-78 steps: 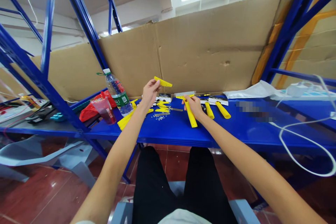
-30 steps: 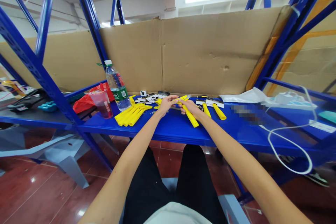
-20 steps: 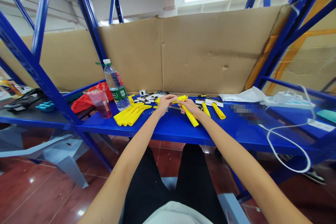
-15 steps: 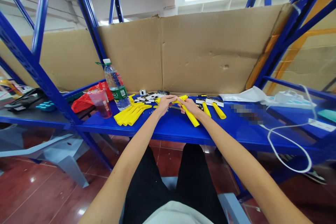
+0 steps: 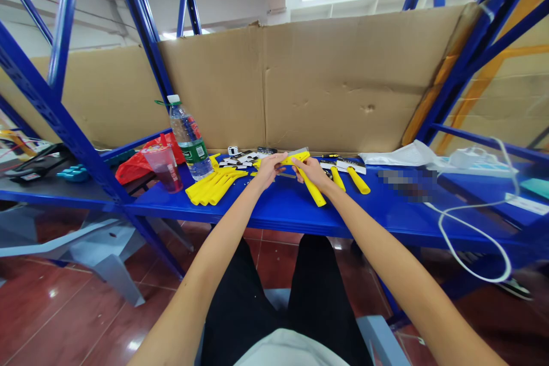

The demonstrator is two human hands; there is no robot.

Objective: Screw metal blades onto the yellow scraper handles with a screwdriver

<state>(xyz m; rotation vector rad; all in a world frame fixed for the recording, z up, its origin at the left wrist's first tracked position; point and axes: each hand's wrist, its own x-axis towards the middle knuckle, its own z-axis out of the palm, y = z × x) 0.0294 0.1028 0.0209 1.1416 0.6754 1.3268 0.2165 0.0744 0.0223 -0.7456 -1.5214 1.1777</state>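
A yellow scraper (image 5: 315,191), with a wide head and a long handle, is held between both hands over the blue table. A thin grey metal blade (image 5: 302,151) shows along the far edge of its head. My left hand (image 5: 270,170) is closed at the left end of the head; its fingertips are partly hidden. My right hand (image 5: 314,171) is closed round the scraper where head and handle meet. Left of my hands lies a pile of yellow handles (image 5: 217,186). Two more yellow-handled pieces, a nearer one (image 5: 338,179) and a farther one (image 5: 358,180), lie to the right.
A water bottle (image 5: 191,143) and a pink cup (image 5: 165,166) stand at the left by a red bag (image 5: 137,164). Black-and-white cards (image 5: 244,158) lie behind my hands. A white cable (image 5: 476,234) loops over the front edge at right. Cardboard (image 5: 343,80) walls the back.
The scraper's head has turned slightly in my hands, and the metal blade now shows at its far edge. Both hands keep hold, with small finger shifts.
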